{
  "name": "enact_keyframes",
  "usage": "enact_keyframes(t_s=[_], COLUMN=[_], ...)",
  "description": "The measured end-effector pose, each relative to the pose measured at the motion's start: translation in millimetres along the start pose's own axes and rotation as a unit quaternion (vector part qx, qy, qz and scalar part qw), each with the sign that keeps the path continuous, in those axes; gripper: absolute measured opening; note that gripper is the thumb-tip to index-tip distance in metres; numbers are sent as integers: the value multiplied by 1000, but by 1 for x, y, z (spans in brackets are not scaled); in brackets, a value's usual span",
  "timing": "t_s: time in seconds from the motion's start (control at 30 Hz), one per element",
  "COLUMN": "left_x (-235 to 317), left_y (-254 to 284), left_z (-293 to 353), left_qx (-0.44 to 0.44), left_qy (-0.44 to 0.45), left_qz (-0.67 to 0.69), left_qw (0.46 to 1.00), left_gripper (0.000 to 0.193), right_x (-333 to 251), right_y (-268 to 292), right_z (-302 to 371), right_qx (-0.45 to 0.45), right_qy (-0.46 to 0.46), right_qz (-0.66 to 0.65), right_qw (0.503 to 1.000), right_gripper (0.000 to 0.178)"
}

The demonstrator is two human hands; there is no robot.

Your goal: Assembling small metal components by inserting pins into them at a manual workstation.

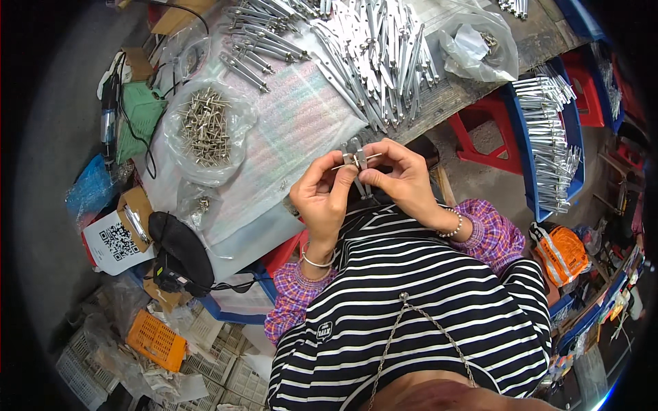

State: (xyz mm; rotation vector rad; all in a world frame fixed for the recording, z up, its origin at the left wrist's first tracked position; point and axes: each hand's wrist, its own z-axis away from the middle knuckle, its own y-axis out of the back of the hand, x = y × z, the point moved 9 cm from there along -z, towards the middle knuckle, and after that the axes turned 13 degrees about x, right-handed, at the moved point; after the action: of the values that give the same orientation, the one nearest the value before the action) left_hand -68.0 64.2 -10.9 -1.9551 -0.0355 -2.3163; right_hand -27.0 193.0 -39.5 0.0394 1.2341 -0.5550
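Grey floor (65, 157) lies well left of the left fingers (340, 186); the counter (445, 100) stretches ahead. At right of the right fingers (404, 159), a blue bin (524, 144) carries metal bars (548, 147); a bar heap (384, 61) lies beyond both. Which are finished, one cannot tell. Both sides' fingers pinch one metal fitting (362, 159), seemingly unfinished.

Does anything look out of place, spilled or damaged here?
Nothing clearly spilled or damaged, though the metal piece in the fingers is too small to judge. Lower left, an orange basket sits amid jumbled clear plastic, which looks untidy.
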Motion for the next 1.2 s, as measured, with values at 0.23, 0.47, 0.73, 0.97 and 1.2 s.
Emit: enact_keyframes(t_s=[0.23,0.47,0.73,0.97,1.2], left_x=[-5,12,43,39,9], left_y=[-10,-11,-16,-8,6], left_z=[4,11,14,9,4], left_qx=[-90,-128,-73,-7,38], left_qy=[113,54,-219,-244,-82], left_qz=[87,-2,-150,-162,-62], left_qw=[986,990,961,956,994], left_gripper=[21,18,13,13,13], right_x=[-20,-93,-42,-5,5], right_y=[5,13,0,-8,-7], right_z=[-6,-10,-19,1,11], right_qx=[-77,32,-57,-86,-14], right_qy=[67,340,-18,-104,-17], right_qz=[59,141,-26,30,-39], right_qw=[993,929,998,990,999], right_gripper=[27,62,64,50,21])
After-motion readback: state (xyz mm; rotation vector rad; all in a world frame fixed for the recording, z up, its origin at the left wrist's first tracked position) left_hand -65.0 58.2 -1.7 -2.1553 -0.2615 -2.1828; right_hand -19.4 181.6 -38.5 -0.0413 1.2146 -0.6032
